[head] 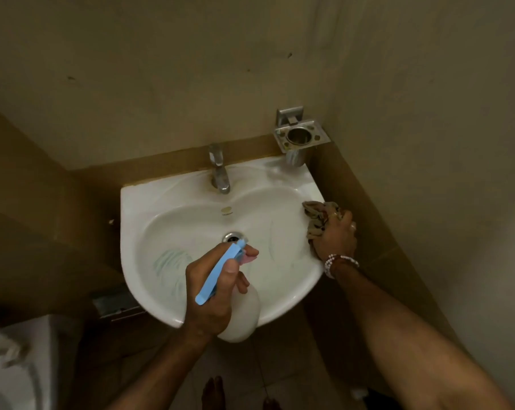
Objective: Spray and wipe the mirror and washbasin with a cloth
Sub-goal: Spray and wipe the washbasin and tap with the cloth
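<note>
Head view, looking down on a white washbasin (283,303) fixed in a wall corner.

Left hand (212,294): fingers clenched around the neck of a spray bottle (244,315), forefinger curled over the pink trigger (247,258). Blue spray head (217,276) runs diagonally across the knuckles, nozzle end toward the drain (234,236). Milky white bottle body hangs below the hand, over the basin's near rim; most of its neck is hidden by the palm. Any label is not legible.

Right hand (336,235): fingers closed on a bunched, brownish patterned cloth (317,214), pressing it on the basin's right rim. Cloth shows beyond the fingertips, toward the back right corner of the basin; the part under the palm is hidden. Rings on two fingers; a beaded bracelet (339,261) at the wrist.

Basin bowl: faint bluish streaks (170,261) on the left inner slope, left of the drain. Small oval overflow or maker's mark behind the drain, too small to read.

Chrome tap (219,170): on the basin's back ledge, centred, spout over the bowl.

Metal tumbler holder (300,134): wall-mounted, above the basin's back right corner; contents of the cup not discernible.

Mirror: outside the frame.

White toilet (10,365): left of and below the basin, cut off by the frame edge, blurred.

Bare feet (213,392): on the tiled floor below the basin, dim, partly cut off.
</note>
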`<state>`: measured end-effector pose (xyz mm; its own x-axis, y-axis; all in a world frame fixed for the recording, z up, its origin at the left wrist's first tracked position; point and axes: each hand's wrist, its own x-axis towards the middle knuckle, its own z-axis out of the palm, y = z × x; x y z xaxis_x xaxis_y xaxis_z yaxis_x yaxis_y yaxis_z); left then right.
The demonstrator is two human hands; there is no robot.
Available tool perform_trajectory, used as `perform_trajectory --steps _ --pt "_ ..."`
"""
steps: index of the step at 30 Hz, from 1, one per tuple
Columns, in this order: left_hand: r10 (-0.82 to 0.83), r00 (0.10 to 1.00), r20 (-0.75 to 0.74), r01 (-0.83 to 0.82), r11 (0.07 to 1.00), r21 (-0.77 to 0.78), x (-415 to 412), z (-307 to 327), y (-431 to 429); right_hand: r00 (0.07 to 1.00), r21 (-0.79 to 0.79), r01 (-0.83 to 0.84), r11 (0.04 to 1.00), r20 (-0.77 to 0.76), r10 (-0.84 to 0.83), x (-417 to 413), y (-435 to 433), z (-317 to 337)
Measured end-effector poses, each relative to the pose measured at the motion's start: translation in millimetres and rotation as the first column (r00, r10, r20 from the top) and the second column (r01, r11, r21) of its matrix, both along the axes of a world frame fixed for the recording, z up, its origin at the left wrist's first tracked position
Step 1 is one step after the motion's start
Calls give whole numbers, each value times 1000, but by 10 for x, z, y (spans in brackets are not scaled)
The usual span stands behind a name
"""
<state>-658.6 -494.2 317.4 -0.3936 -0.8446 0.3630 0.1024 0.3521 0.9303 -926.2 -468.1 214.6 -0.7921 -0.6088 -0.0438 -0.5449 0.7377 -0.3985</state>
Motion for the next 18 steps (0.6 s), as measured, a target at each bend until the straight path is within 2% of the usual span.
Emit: perform_trajectory --steps 6,9,14,18 --pt "-43 997 64 43 999 -9 -229 -35 -289 935 223 -247 943 -203 292 -369 -522 59" --pt "-46 995 93 49 998 -25 -308 -72 -423 897 276 -289 917 -256 360 -397 -626 78" --pt "-58 995 75 58 998 2 -364 -147 -599 951 145 -246 958 -154 268 -360 -420 32" --pt "-75 996 48 72 995 64 -350 -211 -683 984 -17 -155 988 -90 153 -276 -170 -30"
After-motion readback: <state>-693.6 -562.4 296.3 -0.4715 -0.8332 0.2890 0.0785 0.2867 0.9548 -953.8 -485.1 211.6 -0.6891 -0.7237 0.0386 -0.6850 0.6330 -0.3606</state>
